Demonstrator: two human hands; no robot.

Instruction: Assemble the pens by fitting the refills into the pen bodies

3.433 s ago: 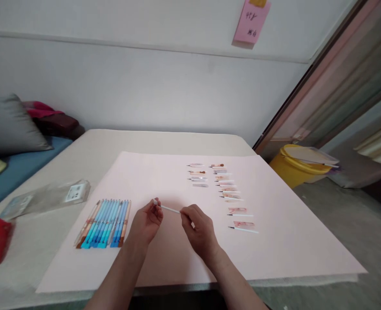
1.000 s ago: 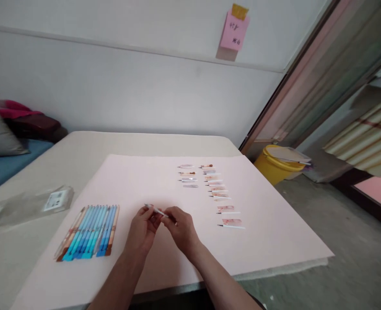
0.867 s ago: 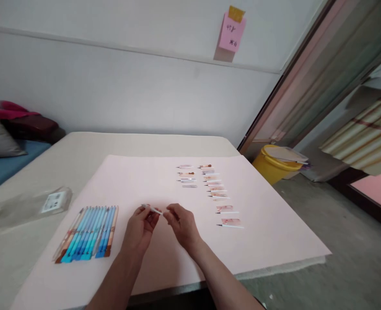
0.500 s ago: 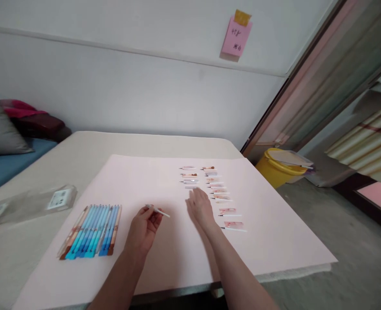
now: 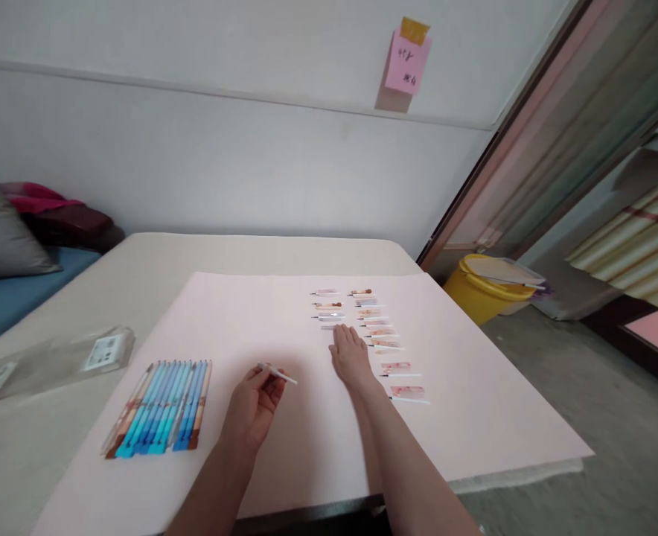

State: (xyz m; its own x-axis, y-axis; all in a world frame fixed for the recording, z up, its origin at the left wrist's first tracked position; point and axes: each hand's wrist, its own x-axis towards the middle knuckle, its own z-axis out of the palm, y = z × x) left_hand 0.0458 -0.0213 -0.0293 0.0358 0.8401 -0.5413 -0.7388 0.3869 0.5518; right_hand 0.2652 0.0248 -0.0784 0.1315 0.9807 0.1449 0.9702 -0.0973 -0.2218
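Note:
Between the fingertips of my left hand (image 5: pixel 259 402) is a thin white pen refill (image 5: pixel 278 374), tilted down to the right above the pink sheet (image 5: pixel 284 461). My right hand (image 5: pixel 352 353) lies palm down on the sheet, fingers stretched out, just below a small greyish strip (image 5: pixel 329 327). Whether the fingertips touch that strip, I cannot tell. Beside this hand runs a column of short patterned pieces (image 5: pixel 396 367) with thin white refills (image 5: pixel 410 401) next to them. Left of my left hand, a row of blue and brown pens (image 5: pixel 158 409) lies side by side.
A clear plastic bag (image 5: pixel 55 365) with white labels lies on the table (image 5: pixel 161 253) at the left. Several slim pen pieces (image 5: pixel 327 305) lie at the sheet's far side. A yellow bucket (image 5: pixel 474 290) stands on the floor past the right edge; a wall closes the back.
My right hand has shifted slightly right and its fingers now lie flatter on the sheet. The left hand still holds the refill, barely moved. The view has tilted a little.

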